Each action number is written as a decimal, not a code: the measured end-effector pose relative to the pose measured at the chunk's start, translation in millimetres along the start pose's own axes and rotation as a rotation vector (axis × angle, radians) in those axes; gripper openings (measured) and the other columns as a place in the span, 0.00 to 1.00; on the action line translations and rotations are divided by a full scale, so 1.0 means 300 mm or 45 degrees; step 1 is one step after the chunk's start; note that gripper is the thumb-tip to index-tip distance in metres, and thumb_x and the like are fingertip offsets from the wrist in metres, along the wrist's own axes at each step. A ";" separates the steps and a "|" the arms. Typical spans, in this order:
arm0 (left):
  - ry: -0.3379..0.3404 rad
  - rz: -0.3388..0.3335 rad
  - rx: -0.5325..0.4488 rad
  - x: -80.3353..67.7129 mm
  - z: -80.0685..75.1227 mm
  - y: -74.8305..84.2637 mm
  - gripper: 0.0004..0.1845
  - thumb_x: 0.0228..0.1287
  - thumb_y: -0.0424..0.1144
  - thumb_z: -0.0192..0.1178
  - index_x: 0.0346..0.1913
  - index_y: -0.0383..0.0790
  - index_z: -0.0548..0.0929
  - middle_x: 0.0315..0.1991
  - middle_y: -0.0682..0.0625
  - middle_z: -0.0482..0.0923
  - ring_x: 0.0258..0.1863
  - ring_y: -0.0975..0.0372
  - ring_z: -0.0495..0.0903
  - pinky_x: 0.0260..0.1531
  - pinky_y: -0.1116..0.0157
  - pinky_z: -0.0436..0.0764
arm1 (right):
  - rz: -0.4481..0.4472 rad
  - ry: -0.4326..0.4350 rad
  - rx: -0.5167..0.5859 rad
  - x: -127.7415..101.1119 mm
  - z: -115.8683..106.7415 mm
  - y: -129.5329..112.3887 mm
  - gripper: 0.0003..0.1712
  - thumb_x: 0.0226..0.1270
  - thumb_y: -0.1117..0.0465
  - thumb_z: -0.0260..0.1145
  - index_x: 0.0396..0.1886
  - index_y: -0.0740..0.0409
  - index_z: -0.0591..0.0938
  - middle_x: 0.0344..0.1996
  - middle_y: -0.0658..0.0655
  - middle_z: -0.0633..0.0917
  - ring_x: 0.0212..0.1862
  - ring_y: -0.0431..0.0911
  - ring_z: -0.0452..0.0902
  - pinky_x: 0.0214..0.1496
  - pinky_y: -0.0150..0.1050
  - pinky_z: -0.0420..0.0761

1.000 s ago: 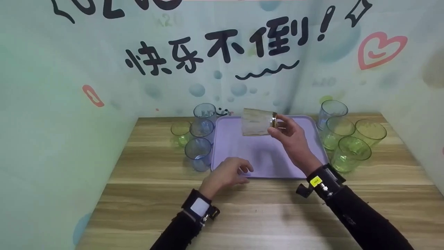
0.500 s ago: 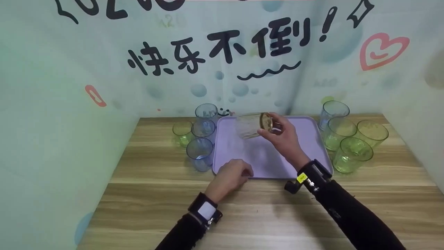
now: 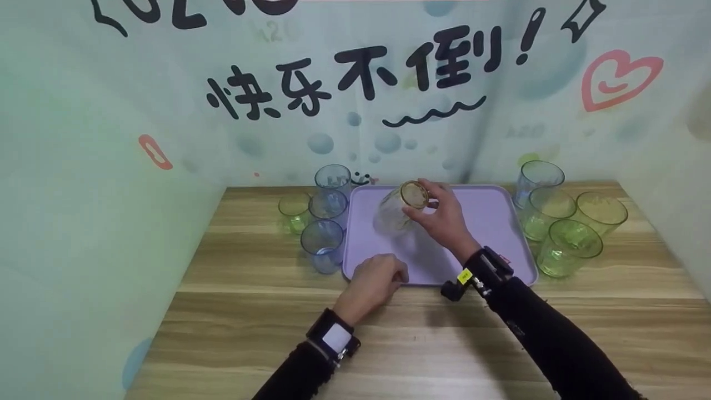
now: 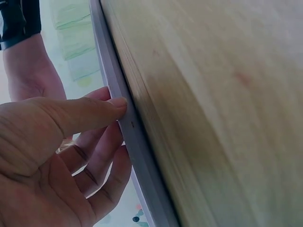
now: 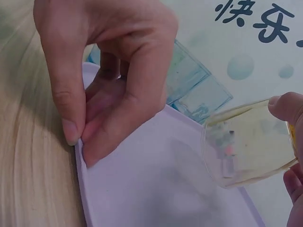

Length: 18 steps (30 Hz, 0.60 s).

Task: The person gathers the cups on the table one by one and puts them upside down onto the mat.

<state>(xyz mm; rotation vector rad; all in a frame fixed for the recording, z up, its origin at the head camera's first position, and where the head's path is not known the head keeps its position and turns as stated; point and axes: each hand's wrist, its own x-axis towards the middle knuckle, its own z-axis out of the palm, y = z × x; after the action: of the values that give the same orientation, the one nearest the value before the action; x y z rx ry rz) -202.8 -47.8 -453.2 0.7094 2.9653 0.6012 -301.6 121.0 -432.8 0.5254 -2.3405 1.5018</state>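
Observation:
My left hand (image 3: 376, 279) pinches the front rim of a lilac tray (image 3: 479, 244) between thumb and fingertips. The left wrist view has the thumb against the outside of that tray edge (image 4: 135, 130). Over the tray's back left part, my right hand (image 3: 446, 221) grips a clear, faintly amber drinking glass (image 3: 392, 212) by its base end. The glass is tilted, base up toward the hand and mouth down to the left. In the right wrist view the mouth of the glass (image 5: 248, 144) hangs above the tray's surface, which bears its shadow.
Left of the tray stand blue glasses (image 3: 322, 244) and a green glass (image 3: 294, 214). To its right are several green glasses (image 3: 569, 250) and a blue one (image 3: 539, 180). A printed backdrop (image 3: 278, 144) rises behind the wooden table (image 3: 250, 311).
The right hand has moved left and turned the glass from lying sideways to mouth down. The left hand's fingers have closed onto the tray's front rim.

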 end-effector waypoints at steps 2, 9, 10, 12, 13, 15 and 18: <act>0.010 0.010 0.014 -0.003 -0.004 0.000 0.08 0.53 0.31 0.66 0.30 0.51 0.86 0.28 0.61 0.78 0.32 0.65 0.76 0.30 0.66 0.74 | -0.004 0.004 -0.026 0.009 0.015 -0.005 0.38 0.51 0.55 0.75 0.62 0.61 0.72 0.51 0.61 0.72 0.50 0.51 0.71 0.49 0.46 0.74; 0.095 0.065 0.111 -0.008 -0.006 0.007 0.06 0.50 0.33 0.67 0.27 0.50 0.85 0.27 0.60 0.78 0.32 0.62 0.77 0.28 0.65 0.75 | 0.034 0.006 -0.081 0.042 0.070 -0.011 0.40 0.51 0.54 0.74 0.62 0.64 0.70 0.52 0.58 0.73 0.51 0.48 0.71 0.51 0.46 0.73; 0.101 0.064 0.120 -0.007 -0.004 0.009 0.06 0.51 0.33 0.67 0.27 0.51 0.85 0.27 0.60 0.78 0.31 0.62 0.77 0.28 0.64 0.75 | 0.042 0.001 -0.088 0.046 0.078 -0.010 0.41 0.51 0.54 0.74 0.62 0.64 0.70 0.52 0.58 0.73 0.51 0.48 0.71 0.51 0.46 0.73; 0.108 0.058 0.144 -0.004 0.001 0.013 0.06 0.51 0.34 0.67 0.26 0.51 0.85 0.28 0.60 0.78 0.31 0.62 0.78 0.28 0.64 0.75 | 0.058 -0.008 -0.101 0.054 0.093 -0.008 0.41 0.51 0.54 0.74 0.63 0.65 0.69 0.53 0.59 0.73 0.52 0.48 0.70 0.52 0.46 0.73; 0.107 0.053 0.153 -0.003 0.003 0.015 0.06 0.52 0.34 0.66 0.27 0.51 0.85 0.28 0.59 0.79 0.31 0.61 0.78 0.28 0.64 0.75 | 0.066 -0.011 -0.108 0.058 0.100 -0.007 0.41 0.51 0.54 0.74 0.63 0.65 0.69 0.53 0.59 0.73 0.52 0.48 0.70 0.52 0.46 0.72; 0.104 0.040 0.172 -0.001 0.005 0.018 0.06 0.52 0.34 0.66 0.27 0.51 0.85 0.28 0.58 0.79 0.31 0.61 0.78 0.28 0.64 0.75 | 0.083 -0.014 -0.116 0.067 0.114 -0.007 0.41 0.52 0.54 0.74 0.63 0.64 0.68 0.53 0.58 0.73 0.53 0.47 0.69 0.53 0.46 0.72; 0.103 0.014 0.201 -0.001 0.006 0.023 0.06 0.52 0.34 0.66 0.28 0.51 0.85 0.28 0.57 0.78 0.30 0.60 0.78 0.27 0.64 0.75 | 0.094 -0.018 -0.111 0.080 0.132 -0.007 0.41 0.52 0.54 0.73 0.64 0.63 0.68 0.53 0.58 0.73 0.53 0.47 0.69 0.53 0.44 0.71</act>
<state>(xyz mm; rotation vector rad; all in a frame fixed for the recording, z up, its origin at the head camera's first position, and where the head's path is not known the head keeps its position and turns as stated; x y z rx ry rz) -199.5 -41.7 -452.2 0.7292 3.1125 0.4084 -324.4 80.6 -436.5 0.4337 -2.4481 1.4238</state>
